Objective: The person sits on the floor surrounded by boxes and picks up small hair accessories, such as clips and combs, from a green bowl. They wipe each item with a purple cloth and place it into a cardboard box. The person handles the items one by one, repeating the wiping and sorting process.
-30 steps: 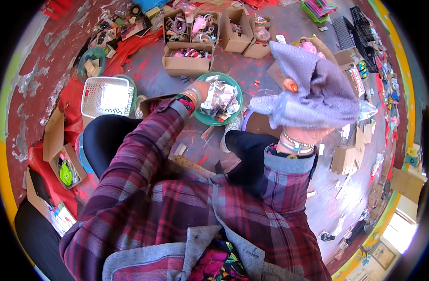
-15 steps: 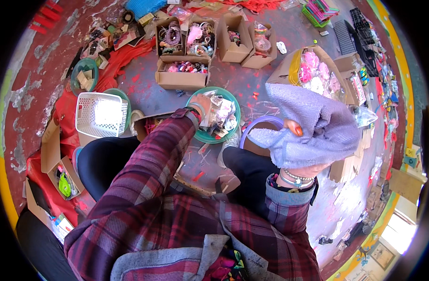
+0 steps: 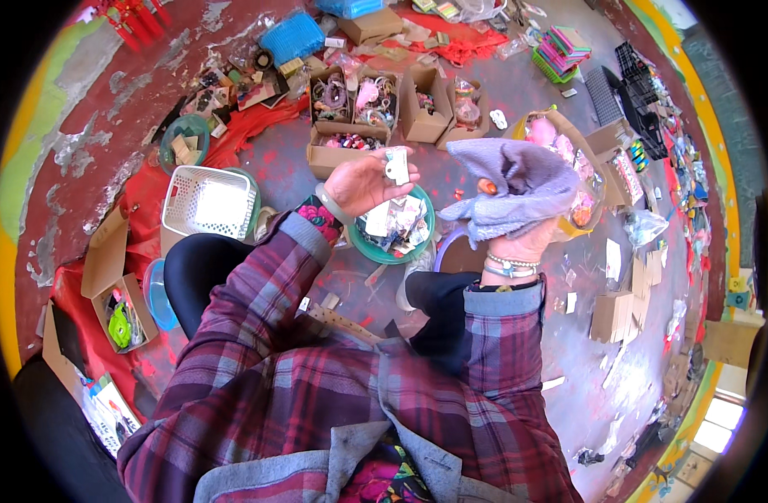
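Raised from the green basin (image 3: 364,245), the left hand (image 3: 360,186) half-curls its fingers around a white card (image 3: 396,167), while the right hand (image 3: 523,244) clamps a lavender cloth (image 3: 526,180), most fingers hidden.

Basin (image 3: 390,259) is right in front of me with scraps (image 3: 394,228) piled in it, and my left hand (image 3: 360,185) is over its far-left edge with a piece (image 3: 397,168) in it. Tub (image 3: 457,254) sits just right of that, partly behind the cloth (image 3: 518,180) in my right hand (image 3: 522,244). Open boxes (image 3: 338,160) cluster beyond the basin, basket (image 3: 191,221) off left, cardboard (image 3: 612,317) on the right.
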`<state>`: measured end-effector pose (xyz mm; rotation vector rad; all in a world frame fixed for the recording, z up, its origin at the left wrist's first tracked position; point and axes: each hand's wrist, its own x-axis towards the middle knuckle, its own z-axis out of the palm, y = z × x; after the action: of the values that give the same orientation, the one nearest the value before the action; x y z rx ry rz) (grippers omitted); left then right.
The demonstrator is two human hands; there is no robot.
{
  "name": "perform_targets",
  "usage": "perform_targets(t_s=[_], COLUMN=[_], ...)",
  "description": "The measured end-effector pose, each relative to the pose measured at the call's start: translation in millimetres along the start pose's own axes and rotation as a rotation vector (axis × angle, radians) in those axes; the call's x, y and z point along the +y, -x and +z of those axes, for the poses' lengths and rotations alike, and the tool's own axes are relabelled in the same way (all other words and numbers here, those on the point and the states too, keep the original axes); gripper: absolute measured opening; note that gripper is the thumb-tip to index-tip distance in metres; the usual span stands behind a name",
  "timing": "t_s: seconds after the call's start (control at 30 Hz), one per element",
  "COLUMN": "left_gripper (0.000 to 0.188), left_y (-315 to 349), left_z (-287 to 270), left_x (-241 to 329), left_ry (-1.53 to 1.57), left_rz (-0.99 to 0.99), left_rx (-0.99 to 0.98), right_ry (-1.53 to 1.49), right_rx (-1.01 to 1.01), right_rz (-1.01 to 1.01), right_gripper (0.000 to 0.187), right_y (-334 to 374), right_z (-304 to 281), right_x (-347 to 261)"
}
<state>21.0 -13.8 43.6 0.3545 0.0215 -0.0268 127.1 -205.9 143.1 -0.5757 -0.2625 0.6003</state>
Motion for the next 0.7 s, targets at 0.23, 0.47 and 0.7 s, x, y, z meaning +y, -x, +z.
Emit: perform_targets(t_s=[0.23, 0.47, 0.7], left_gripper=[0.038, 0.032, 0.031], left_y=[48, 77, 75], left_z=[85, 103, 92], left_x=[15, 15, 19], left_ry=[-0.392, -0.589, -0.688], left_rz=[0.033, 0.103, 0.192], left_rx=[0.156, 0.289, 0.370], right_ry=[0.078, 0.097, 0.152], right_rx=[-0.049, -0.077, -0.058], right_rz=[0.060, 0.148, 0.223], right_gripper=[0.048, 0.057, 0.053], right_y=[6, 7, 12], right_z=[10, 20, 32], right_x=[16, 38, 56])
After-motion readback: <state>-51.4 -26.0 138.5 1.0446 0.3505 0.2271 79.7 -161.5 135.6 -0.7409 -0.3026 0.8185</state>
